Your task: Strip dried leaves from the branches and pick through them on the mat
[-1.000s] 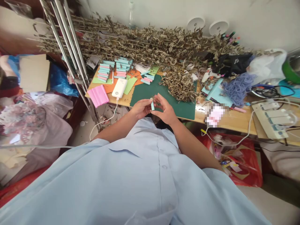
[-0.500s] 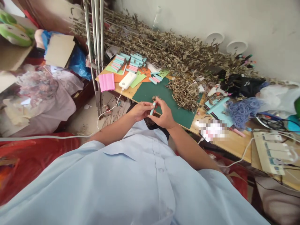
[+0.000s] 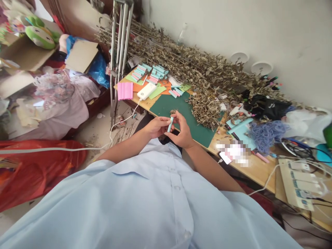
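Observation:
A small light-blue paper tube is held upright between my two hands, close to the table's front edge. The fingertips of my left hand pinch it from the left. My right hand grips it between thumb and fingers, near its ends. Just behind the fingers lies a little tuft of dried leaves on the dark green mat. A heap of crumbled dried leaves rests on the mat's right part. Several blue and pink paper rolls are stacked at the back left.
Long dried leafy stems lie along the wall. A white power bank with a cable and pink paper sit at left. Metal crutches stand by the table. To the right are blue yarn, a lit phone and a power strip.
The camera view has turned slightly, shifting the surroundings at left rightward. Both hands still hold the blue paper tube, which now stands a little more upright.

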The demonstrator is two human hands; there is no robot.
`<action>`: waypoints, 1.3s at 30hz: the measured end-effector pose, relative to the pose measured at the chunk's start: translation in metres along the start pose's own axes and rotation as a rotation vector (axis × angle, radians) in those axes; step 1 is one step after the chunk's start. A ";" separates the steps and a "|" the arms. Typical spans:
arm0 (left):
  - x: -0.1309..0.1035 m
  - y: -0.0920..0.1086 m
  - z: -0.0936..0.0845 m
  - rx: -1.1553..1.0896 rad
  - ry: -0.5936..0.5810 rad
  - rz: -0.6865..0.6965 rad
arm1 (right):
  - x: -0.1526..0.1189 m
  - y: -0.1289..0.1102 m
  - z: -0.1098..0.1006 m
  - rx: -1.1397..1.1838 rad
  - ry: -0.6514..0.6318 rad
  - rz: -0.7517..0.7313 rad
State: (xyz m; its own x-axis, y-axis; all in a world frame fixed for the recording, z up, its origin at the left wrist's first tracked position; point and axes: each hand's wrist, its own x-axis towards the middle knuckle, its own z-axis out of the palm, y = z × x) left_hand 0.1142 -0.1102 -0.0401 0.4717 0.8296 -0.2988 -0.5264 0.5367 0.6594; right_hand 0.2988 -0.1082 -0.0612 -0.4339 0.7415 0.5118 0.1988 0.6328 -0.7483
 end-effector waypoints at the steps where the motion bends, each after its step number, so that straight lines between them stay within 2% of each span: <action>1: 0.001 0.001 0.001 0.002 -0.009 -0.008 | 0.000 -0.001 0.000 -0.004 0.010 0.006; 7: 0.008 0.006 0.001 0.071 0.011 -0.012 | -0.001 -0.006 -0.001 -0.165 0.041 -0.032; 9: 0.010 0.007 -0.001 0.106 0.054 -0.021 | -0.002 -0.007 0.001 -0.226 0.038 -0.065; 13: 0.012 0.009 -0.012 0.050 0.041 -0.051 | -0.002 -0.007 0.011 -0.276 0.043 -0.070; 18: 0.008 0.016 -0.028 0.031 -0.012 -0.110 | 0.004 -0.011 0.025 -0.280 0.044 -0.061; 22: 0.001 0.026 -0.035 0.124 -0.016 -0.124 | 0.016 -0.013 0.029 -0.342 0.038 -0.093; 28: -0.004 0.040 -0.040 0.233 0.023 -0.061 | 0.028 -0.011 0.035 -0.442 0.027 -0.123; 39: 0.006 0.034 -0.062 0.272 -0.026 -0.064 | 0.027 -0.003 0.048 -0.482 0.039 -0.122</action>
State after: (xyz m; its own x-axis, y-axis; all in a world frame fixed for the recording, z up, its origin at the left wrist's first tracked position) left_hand 0.0551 -0.0774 -0.0621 0.5175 0.7895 -0.3301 -0.2871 0.5236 0.8021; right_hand 0.2445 -0.1005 -0.0649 -0.4480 0.6576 0.6056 0.5361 0.7397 -0.4067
